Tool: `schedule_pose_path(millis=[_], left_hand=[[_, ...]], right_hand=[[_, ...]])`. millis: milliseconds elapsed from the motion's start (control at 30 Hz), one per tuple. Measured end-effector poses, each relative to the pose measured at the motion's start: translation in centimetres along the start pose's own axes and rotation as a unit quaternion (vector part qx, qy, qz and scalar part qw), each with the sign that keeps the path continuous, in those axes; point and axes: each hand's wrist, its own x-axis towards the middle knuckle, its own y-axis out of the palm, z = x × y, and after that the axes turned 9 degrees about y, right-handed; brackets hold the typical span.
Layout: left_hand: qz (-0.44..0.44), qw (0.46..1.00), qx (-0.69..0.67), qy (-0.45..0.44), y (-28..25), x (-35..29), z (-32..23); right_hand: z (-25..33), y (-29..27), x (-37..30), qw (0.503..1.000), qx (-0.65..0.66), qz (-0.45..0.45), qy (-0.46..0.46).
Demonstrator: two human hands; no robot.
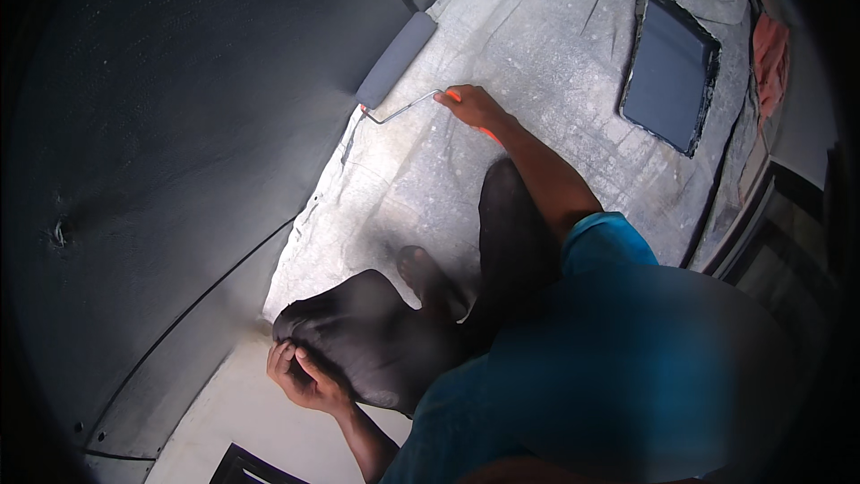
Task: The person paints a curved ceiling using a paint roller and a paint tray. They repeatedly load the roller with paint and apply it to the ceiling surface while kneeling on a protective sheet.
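A paint roller [396, 61] with a grey sleeve, a bent wire frame and an orange handle lies against the foot of the dark grey wall [197, 125]. My right hand [475, 108] is closed round its handle, with the arm stretched forward. My left hand [305, 383] rests on my bent left knee, fingers laid over the dark trouser cloth and holding nothing. To the right of the roller, a paint tray [672, 72] with grey paint in it and smeared dark edges sits on the pale drop cloth [537, 45].
Along the floor the drop cloth runs up to the wall, its surface wrinkled and spotted. A reddish cloth [770, 63] lies at the far right. Low on the wall runs a dark seam, and a hole with wires [59, 231] shows at left. My bare foot [421, 269] stands on the cloth.
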Motion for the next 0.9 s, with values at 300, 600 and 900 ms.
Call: schedule_pose_path(millis=[300, 600, 900], left_hand=[[0.004, 1.000, -0.003, 0.015, 0.4, 1.0, 0.6], [0.008, 0.997, -0.040, 0.064, 2.8, 3.3, 2.9], [0.106, 0.965, -0.167, 0.174, 8.4, 6.5, 4.2]], right_hand=[[2.3, -0.4, -7.6, 0.986, -0.051, -0.108, -0.115], [0.7, -6.5, -28.4, 0.942, 0.038, -0.316, -0.102], [-9.2, -6.0, -38.2, 0.868, 0.206, -0.450, 0.039]])
